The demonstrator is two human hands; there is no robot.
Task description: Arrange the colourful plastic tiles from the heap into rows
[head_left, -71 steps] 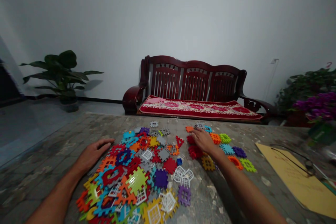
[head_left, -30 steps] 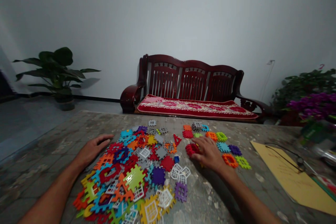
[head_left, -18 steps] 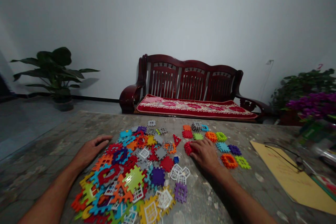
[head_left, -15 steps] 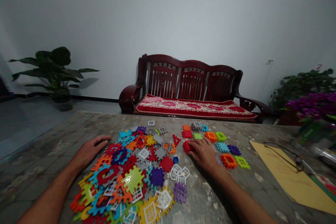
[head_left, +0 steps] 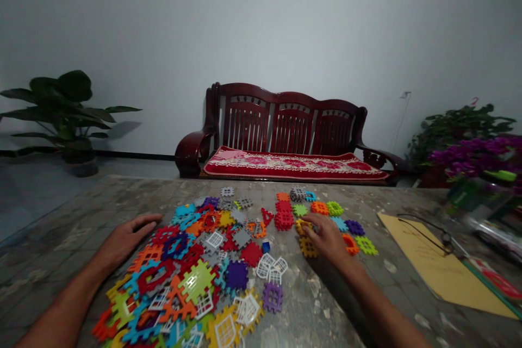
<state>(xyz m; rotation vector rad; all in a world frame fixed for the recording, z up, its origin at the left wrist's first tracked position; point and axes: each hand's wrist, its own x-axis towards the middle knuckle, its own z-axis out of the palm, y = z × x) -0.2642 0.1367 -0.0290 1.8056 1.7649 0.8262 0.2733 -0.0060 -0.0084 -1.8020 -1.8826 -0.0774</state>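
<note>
My left hand (head_left: pixel 132 232) lies on the table at the left edge of a heap of plastic interlocking building tiles (head_left: pixel 196 283), its fingers stretched out and holding nothing. My right hand (head_left: pixel 326 236) is farther right, thumb and fingers closed on a yellow interlocking tile (head_left: pixel 302 227). Just below that, a second yellow tile (head_left: pixel 309 247) lies on the table. Left of the hand is a stack of red tiles (head_left: pixel 284 220). Behind it lies a light green tile (head_left: pixel 300 210). The hand partly covers an orange tile (head_left: pixel 350 244) and a light blue tile (head_left: pixel 339 223).
Orange, lime and purple tiles (head_left: pixel 354 227) are grouped to the right of my right hand. Farther right lie a yellow folder (head_left: pixel 432 266) with glasses (head_left: pixel 446 239) on it, and a jar (head_left: pixel 495 190). A wooden bench (head_left: pixel 281 119) stands behind the table (head_left: pixel 293 310).
My right hand has shifted off the red tiles toward the yellow ones, which now show. The camera view has turned slightly right. My left hand stays resting on the table.
</note>
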